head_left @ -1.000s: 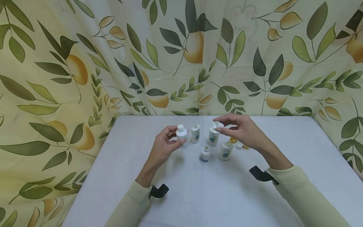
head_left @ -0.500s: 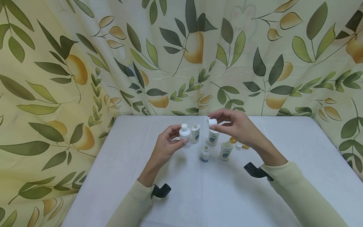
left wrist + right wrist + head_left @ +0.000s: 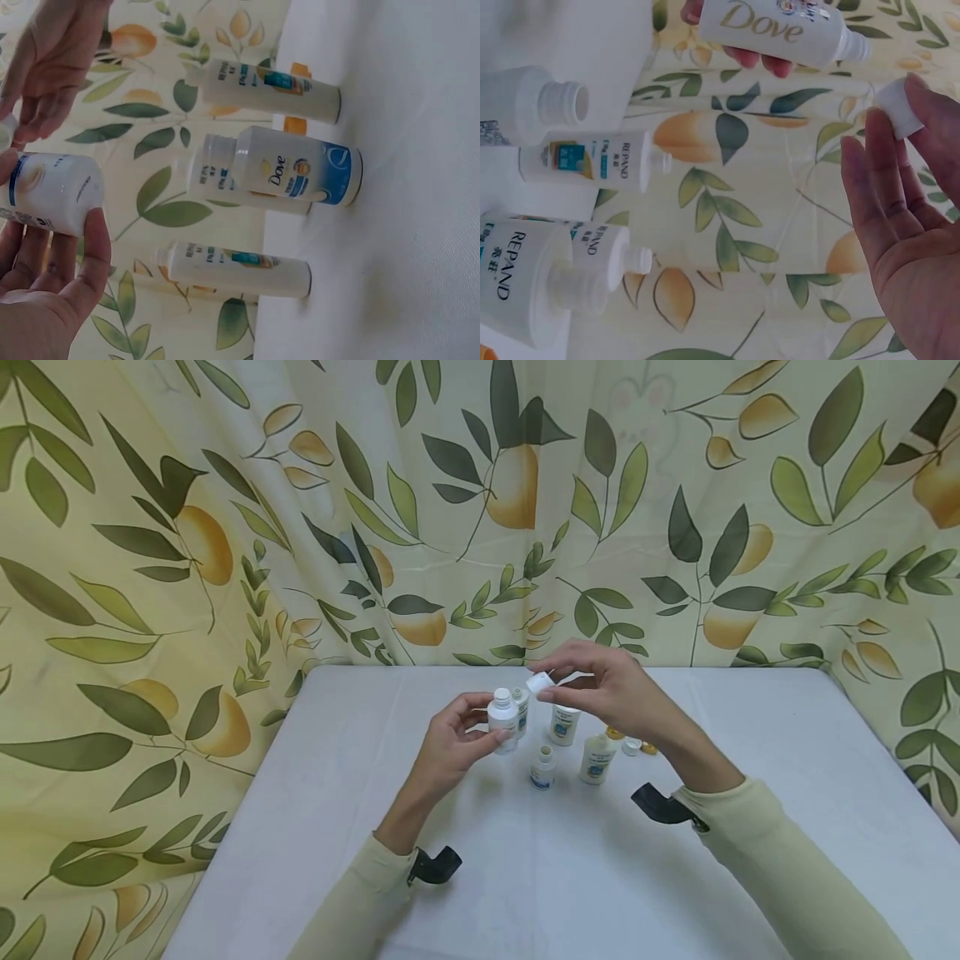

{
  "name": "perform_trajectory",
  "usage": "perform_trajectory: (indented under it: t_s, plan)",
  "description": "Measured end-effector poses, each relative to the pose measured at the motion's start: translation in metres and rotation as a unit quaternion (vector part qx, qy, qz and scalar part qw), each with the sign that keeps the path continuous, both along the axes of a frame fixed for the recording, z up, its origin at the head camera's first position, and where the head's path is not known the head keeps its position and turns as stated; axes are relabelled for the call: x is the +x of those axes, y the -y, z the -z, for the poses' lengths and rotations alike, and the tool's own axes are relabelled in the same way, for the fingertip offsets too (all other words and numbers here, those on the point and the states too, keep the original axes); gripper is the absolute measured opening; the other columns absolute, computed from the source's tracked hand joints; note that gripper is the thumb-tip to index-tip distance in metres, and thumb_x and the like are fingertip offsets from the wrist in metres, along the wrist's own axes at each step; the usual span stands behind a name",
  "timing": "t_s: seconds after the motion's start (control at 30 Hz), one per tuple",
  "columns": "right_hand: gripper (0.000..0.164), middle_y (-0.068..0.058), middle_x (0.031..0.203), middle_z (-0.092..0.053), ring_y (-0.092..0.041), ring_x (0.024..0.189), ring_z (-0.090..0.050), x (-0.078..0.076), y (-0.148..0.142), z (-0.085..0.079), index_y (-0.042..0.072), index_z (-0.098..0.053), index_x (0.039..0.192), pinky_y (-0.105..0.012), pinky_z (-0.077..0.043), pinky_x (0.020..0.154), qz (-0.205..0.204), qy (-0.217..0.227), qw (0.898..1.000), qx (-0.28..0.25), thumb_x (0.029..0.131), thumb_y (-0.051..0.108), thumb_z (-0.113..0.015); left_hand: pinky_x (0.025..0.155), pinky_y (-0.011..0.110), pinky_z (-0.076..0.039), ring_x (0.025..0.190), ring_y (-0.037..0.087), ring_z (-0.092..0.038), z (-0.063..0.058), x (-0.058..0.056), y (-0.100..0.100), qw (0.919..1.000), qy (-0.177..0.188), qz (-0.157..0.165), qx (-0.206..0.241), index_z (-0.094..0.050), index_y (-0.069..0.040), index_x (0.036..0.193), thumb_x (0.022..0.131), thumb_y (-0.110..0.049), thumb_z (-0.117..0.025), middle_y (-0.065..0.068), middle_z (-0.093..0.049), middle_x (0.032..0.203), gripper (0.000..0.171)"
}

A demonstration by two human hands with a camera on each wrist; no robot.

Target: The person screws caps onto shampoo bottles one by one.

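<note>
1. As the head view shows, the standing Dove bottle (image 3: 543,767) is nearest the person on the white table (image 3: 480,893). Left of it and farther off, the left hand (image 3: 453,747) holds the held Dove bottle (image 3: 503,718) upright. Beyond the landmark, the right hand (image 3: 606,689) pinches a white cap (image 3: 538,683). Of 3 REPAND bottles, 1 (image 3: 521,710) stands beyond it to the left, 1 (image 3: 564,725) beyond it to the right, and 1 (image 3: 597,762) just right of it. Farther right are a loose white cap (image 3: 632,747) and 2 orange caps (image 3: 649,748), perhaps set there to be out of the hands' way.
2. In the left wrist view, the left hand's thumb and fingers grip the held Dove bottle near its base, clear of the table, probably so that its neck is free. The standing Dove bottle partly covers 1 REPAND bottle behind it.
3. In the right wrist view, the right hand's thumb and fingertips make a narrow pinch on the white cap, near the held bottle's bare neck (image 3: 855,46) but not touching it. Holding the cap by its sides likely makes it easy to turn.
</note>
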State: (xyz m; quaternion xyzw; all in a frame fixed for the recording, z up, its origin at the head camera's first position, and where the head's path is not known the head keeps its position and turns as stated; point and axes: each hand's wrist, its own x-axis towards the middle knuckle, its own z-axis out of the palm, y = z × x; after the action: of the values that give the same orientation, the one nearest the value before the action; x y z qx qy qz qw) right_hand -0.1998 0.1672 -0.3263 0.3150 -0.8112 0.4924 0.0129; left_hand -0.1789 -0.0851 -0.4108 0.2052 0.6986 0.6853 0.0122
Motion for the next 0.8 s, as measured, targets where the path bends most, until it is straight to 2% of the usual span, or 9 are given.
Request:
perform_trajectory:
  t_s: [0.1,0.3,0.47,0.57,0.8]
  plan:
    - [0.036,-0.001,0.119,-0.067,-0.016,0.108,-0.061,0.0,0.003,-0.002,0.013,-0.071,0.127,-0.026,-0.058,0.091,-0.013,-0.009,1.0,0.001,0.091,0.01,-0.076,0.098,0.048,-0.056,0.114,0.026,-0.06,0.0,-0.001,-0.002,1.0,-0.001,0.006,0.003,-0.056,0.001,0.133,0.09,0.001,-0.074,0.015,-0.058,0.133,0.046]
    - [0.037,0.001,0.12,-0.065,-0.015,0.108,-0.056,0.0,0.008,-0.004,0.017,-0.07,0.131,-0.025,-0.056,0.089,-0.009,-0.028,0.999,0.027,0.094,0.013,-0.073,0.095,0.042,-0.058,0.112,0.025,-0.06,0.0,-0.001,-0.006,0.9999,-0.007,0.015,0.002,-0.057,0.0,0.133,0.09,0.0,-0.074,0.015,-0.059,0.132,0.046]
    - [0.038,-0.003,0.122,-0.065,-0.017,0.111,-0.064,-0.001,0.012,-0.006,0.011,-0.068,0.129,-0.029,-0.056,0.097,-0.016,-0.016,1.0,0.022,0.092,0.009,-0.076,0.096,0.045,-0.058,0.112,0.025,-0.061,-0.001,0.0,-0.008,0.9997,-0.013,0.021,0.003,-0.058,0.0,0.133,0.09,0.0,-0.074,0.015,-0.06,0.131,0.046]
    - [0.037,-0.004,0.123,-0.066,-0.019,0.109,-0.068,-0.001,0.014,-0.006,0.009,-0.068,0.125,-0.031,-0.057,0.096,-0.019,-0.005,1.0,0.015,0.09,0.008,-0.078,0.096,0.045,-0.058,0.111,0.024,-0.061,-0.002,0.0,-0.009,0.9997,-0.013,0.023,0.001,-0.058,0.0,0.133,0.09,0.0,-0.074,0.015,-0.06,0.131,0.046]
    - [0.033,-0.001,0.12,-0.067,-0.014,0.106,-0.067,-0.001,0.017,-0.006,0.011,-0.072,0.12,-0.031,-0.058,0.094,-0.034,-0.007,0.999,0.009,0.088,0.009,-0.079,0.093,0.035,-0.059,0.11,0.023,-0.062,-0.002,0.001,-0.01,0.9996,-0.012,0.026,0.006,-0.059,0.001,0.133,0.09,0.0,-0.074,0.017,-0.061,0.128,0.045]
